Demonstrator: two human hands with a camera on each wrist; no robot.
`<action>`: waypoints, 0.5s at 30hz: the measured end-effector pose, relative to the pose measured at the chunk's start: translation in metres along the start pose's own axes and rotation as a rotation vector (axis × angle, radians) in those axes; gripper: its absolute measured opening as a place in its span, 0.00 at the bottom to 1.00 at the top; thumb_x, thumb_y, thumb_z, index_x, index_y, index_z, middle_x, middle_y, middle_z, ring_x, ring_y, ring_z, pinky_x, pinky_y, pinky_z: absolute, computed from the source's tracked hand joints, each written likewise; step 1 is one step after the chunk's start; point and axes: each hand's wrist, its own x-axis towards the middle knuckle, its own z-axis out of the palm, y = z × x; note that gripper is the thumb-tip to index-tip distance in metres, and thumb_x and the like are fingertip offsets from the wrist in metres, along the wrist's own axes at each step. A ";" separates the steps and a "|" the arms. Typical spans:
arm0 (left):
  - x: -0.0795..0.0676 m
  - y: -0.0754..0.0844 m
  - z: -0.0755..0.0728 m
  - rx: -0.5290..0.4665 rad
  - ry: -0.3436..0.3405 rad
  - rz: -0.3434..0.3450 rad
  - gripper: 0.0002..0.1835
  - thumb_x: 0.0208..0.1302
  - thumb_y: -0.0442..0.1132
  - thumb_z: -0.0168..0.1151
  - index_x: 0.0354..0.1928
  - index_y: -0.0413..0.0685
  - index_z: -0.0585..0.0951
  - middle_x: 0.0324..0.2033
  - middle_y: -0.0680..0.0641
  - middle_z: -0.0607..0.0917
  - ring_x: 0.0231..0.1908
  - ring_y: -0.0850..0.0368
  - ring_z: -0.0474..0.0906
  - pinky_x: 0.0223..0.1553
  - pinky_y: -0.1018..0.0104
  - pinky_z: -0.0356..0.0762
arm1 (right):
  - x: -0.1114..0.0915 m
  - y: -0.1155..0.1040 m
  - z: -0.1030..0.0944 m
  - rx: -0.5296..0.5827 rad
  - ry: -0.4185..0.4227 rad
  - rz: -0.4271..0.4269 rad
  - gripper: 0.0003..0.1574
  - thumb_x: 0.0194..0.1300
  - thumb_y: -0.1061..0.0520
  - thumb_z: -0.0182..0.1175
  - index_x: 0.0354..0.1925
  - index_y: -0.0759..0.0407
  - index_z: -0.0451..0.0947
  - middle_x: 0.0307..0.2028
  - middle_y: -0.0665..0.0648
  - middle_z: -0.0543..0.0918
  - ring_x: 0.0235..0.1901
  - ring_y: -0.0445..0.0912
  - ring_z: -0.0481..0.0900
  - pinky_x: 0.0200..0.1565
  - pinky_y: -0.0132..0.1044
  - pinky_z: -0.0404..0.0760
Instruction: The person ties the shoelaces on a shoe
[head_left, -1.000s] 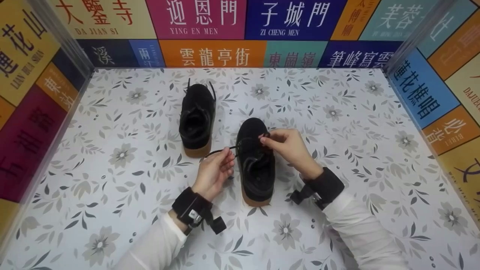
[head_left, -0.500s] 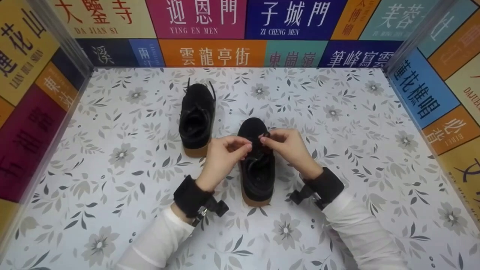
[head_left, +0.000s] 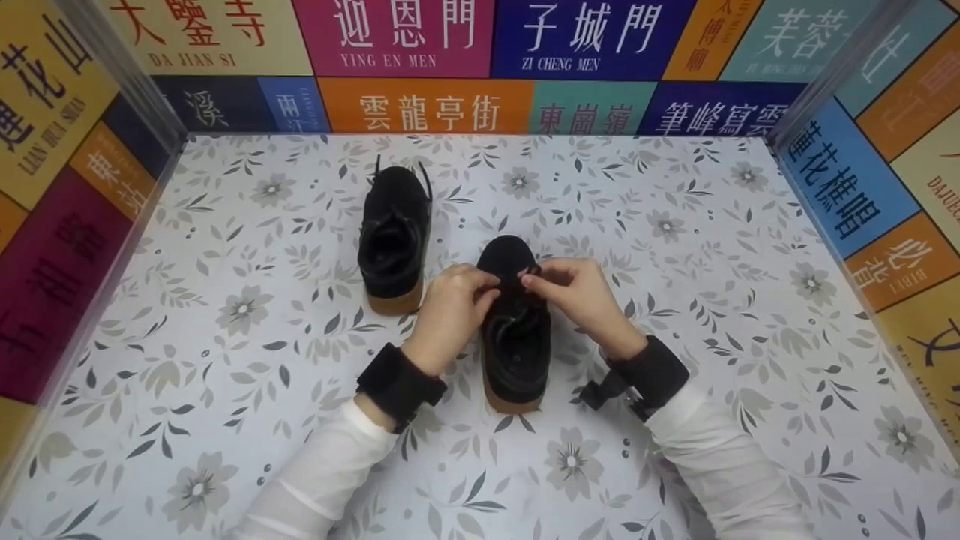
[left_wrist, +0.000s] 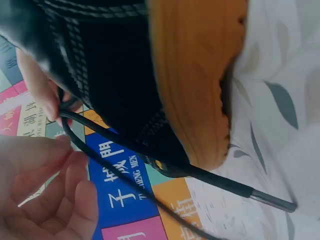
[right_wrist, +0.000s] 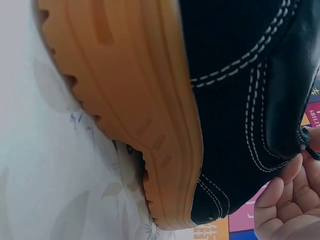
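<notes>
Left hand (head_left: 448,315) has moved in over the near shoe (head_left: 513,386); its grip can't be told. Right hand (head_left: 579,294) pinches the lace (left_wrist: 220,180). Work now looks two-handed.

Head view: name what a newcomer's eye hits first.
Probably the colorful lettered panels, along the far edge and both sides of the flowered surface. Next, the nearer black shoe near the middle and the farther black shoe to its left. Then the left hand and right hand, close together at the nearer black shoe.
</notes>
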 end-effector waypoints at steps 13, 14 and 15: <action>0.001 -0.011 0.007 -0.043 0.020 0.008 0.03 0.56 0.35 0.67 0.33 0.45 0.86 0.31 0.48 0.85 0.34 0.55 0.82 0.40 0.65 0.79 | -0.002 -0.002 -0.001 0.032 -0.010 0.029 0.11 0.60 0.65 0.63 0.38 0.74 0.82 0.35 0.63 0.86 0.30 0.37 0.82 0.35 0.27 0.80; 0.001 -0.011 0.007 -0.048 0.033 0.015 0.03 0.56 0.34 0.67 0.33 0.45 0.86 0.31 0.48 0.86 0.34 0.55 0.82 0.39 0.66 0.79 | -0.002 -0.002 -0.001 0.033 -0.011 0.029 0.11 0.60 0.65 0.62 0.38 0.74 0.82 0.35 0.63 0.86 0.30 0.38 0.82 0.35 0.27 0.80; 0.001 -0.012 0.007 -0.051 0.048 0.023 0.03 0.56 0.34 0.67 0.32 0.45 0.86 0.30 0.48 0.86 0.33 0.55 0.82 0.39 0.66 0.79 | -0.002 -0.002 -0.002 0.036 -0.011 0.030 0.10 0.60 0.65 0.62 0.38 0.74 0.82 0.35 0.64 0.86 0.29 0.38 0.82 0.35 0.28 0.80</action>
